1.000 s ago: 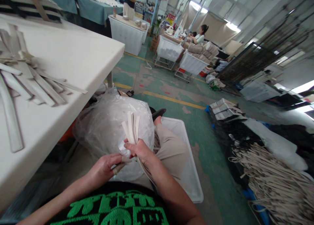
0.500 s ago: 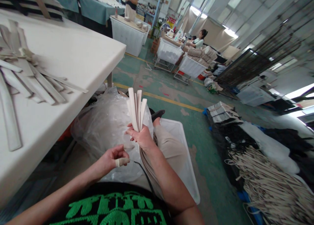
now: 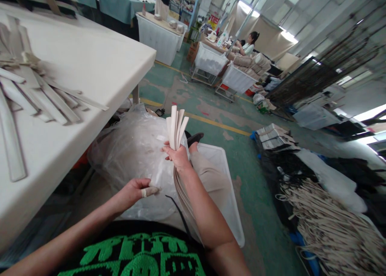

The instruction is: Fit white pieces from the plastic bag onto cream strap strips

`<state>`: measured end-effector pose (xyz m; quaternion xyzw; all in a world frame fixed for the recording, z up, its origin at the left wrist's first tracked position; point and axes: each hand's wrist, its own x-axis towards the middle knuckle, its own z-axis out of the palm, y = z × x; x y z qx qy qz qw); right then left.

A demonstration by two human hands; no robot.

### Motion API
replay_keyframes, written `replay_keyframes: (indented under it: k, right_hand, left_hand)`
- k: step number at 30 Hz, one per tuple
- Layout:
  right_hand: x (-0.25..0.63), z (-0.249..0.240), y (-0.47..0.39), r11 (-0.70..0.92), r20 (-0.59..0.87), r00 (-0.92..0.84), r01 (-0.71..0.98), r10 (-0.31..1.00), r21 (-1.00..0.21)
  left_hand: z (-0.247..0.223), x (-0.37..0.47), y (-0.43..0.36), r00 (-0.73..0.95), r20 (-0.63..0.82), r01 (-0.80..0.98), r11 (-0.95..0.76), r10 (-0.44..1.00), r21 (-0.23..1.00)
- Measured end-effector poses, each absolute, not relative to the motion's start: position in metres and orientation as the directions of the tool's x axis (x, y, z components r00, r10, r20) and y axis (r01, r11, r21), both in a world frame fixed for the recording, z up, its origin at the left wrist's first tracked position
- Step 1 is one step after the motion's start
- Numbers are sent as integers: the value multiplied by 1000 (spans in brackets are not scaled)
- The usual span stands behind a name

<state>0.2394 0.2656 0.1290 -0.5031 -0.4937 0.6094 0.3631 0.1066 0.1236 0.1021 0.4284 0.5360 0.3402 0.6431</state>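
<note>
My right hand [image 3: 177, 155] is closed around a bundle of flat beige strips [image 3: 177, 127]. Their upper ends fan out above the fist, and their long tails hang down past my forearm over the lap. Lower and to the left, my left hand [image 3: 138, 191] hovers over a crumpled clear plastic bag [image 3: 129, 147]. Its thumb is wrapped in pale tape and stretched out, with the fingers partly curled; I see nothing held in it. A thin dark cord [image 3: 177, 213] lies between my forearms.
At the left, a white table [image 3: 99, 55] carries a pile of similar strips [image 3: 39, 95]. A white plastic tray [image 3: 237, 211] lies by my leg. Many beige strips [image 3: 334, 223] are heaped on the right. Wheeled bins [image 3: 238, 79] and two people stand or sit farther back.
My right hand has moved slightly right and up with the strips. The left hand has shifted a little left, its thumb and fingers closer together. The view has tilted slightly.
</note>
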Motion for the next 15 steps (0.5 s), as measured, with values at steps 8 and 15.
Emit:
replay_keyframes:
  k: [8,15]
  right_hand:
    - [246,128,285,-236,-232,-132,-15,964,-972]
    - [260,127,311,-233,-232,-33,-37,972,-972]
  left_hand:
    - [88,106,120,283,-479,-74,517,831,853]
    - [68,99,115,374,-512,-15,557,773,831]
